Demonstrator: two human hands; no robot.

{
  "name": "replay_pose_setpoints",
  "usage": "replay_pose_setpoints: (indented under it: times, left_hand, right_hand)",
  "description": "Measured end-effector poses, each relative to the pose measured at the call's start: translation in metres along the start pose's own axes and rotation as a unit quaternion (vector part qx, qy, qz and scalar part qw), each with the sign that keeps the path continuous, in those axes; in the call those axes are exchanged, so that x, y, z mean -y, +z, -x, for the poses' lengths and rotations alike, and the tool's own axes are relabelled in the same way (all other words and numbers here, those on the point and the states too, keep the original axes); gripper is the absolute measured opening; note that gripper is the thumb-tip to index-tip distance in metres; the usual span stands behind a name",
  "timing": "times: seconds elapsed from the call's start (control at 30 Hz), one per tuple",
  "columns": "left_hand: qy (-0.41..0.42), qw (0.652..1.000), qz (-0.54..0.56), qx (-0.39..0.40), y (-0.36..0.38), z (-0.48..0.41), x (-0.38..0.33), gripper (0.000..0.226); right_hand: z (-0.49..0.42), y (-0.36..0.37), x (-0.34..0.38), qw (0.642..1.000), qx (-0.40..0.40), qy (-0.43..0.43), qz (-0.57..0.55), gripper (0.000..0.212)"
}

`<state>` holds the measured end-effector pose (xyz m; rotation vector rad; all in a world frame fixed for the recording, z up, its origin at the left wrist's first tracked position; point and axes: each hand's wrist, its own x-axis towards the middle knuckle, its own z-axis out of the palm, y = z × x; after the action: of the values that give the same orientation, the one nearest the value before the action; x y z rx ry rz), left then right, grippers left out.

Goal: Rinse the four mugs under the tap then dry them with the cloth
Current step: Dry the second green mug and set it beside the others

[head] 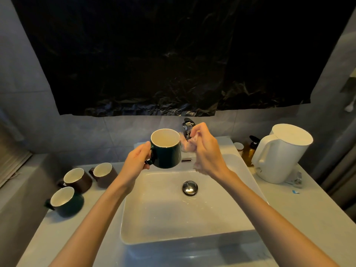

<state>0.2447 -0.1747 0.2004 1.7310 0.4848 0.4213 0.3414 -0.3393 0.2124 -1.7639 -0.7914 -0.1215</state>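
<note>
Item one: dark green mug (167, 151), white inside, mouth up and slightly tilted, held in the air over the back edge of the basin (173, 237). My left hand (136, 162) grips it by the handle, fingers curled round. My right hand (207, 151) is just right of the mug, pinching a bunched pale pink cloth (187, 145) that touches or nearly touches the mug's right wall; I cannot tell which. The tap (187, 126) stands behind that hand, partly hidden.

On the counter (298, 218) left of the basin: first brown mug (77, 180), second brown mug (104, 175), second green mug (66, 201) nearest the front edge, all mouth up. In the basin: a metal drain plug (190, 187). Right of the basin: white kettle (281, 153), with an amber pump bottle (249, 151) beside it.
</note>
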Motion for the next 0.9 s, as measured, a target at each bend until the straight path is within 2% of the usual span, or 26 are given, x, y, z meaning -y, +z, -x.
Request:
replay_pose_setpoints:
  times: [0.07,0.13,0.2,0.27,0.4,0.47,0.6,0.7,0.73,0.83,0.9]
  left_hand:
    - [-0.012,1.000,0.014,-0.004,0.003,0.002,-0.001,0.034]
    - [-0.018,1.000,0.018,-0.004,0.004,0.002,0.001,0.035]
    - [-0.013,1.000,0.001,0.004,0.007,0.002,0.002,0.040]
    - [-0.001,1.000,-0.006,0.013,0.011,0.004,0.003,0.043]
    - [0.012,0.999,-0.021,0.020,0.017,0.010,0.003,0.037]
    - [0.028,0.999,-0.030,0.035,0.015,0.013,0.000,0.038]
    - [0.095,0.990,-0.078,0.065,0.004,0.018,-0.011,0.035]
    - [0.189,0.970,-0.153,-0.003,-0.016,0.020,-0.014,0.034]
    - [0.214,0.960,-0.182,-0.008,-0.023,0.019,-0.013,0.047]
    - [0.227,0.932,-0.275,0.069,-0.035,0.011,-0.006,0.116]
    - [0.258,0.907,-0.314,0.109,-0.032,0.001,-0.004,0.130]
  right_hand:
    - [0.002,-0.006,-0.002,0.999,0.026,0.032,0.028,0.014]
    - [0.006,-0.011,-0.002,0.991,0.102,0.023,0.077,0.025]
    - [0.010,-0.010,0.000,0.965,0.182,-0.028,0.188,0.041]
    - [0.010,-0.002,0.002,0.923,0.214,-0.080,0.311,0.048]
    - [-0.001,0.003,0.001,0.898,0.190,-0.102,0.384,0.028]
    - [-0.007,-0.004,0.002,0.907,0.212,-0.093,0.353,0.022]
    - [-0.018,-0.018,0.004,0.937,0.266,-0.045,0.222,0.020]
    - [-0.026,-0.028,0.004,0.949,0.284,-0.003,0.134,0.021]
    - [-0.028,-0.031,0.005,0.949,0.296,0.004,0.112,0.020]
    - [-0.032,-0.036,0.010,0.940,0.335,0.011,0.067,0.007]
    - [-0.032,-0.036,0.015,0.935,0.352,0.019,0.027,0.004]
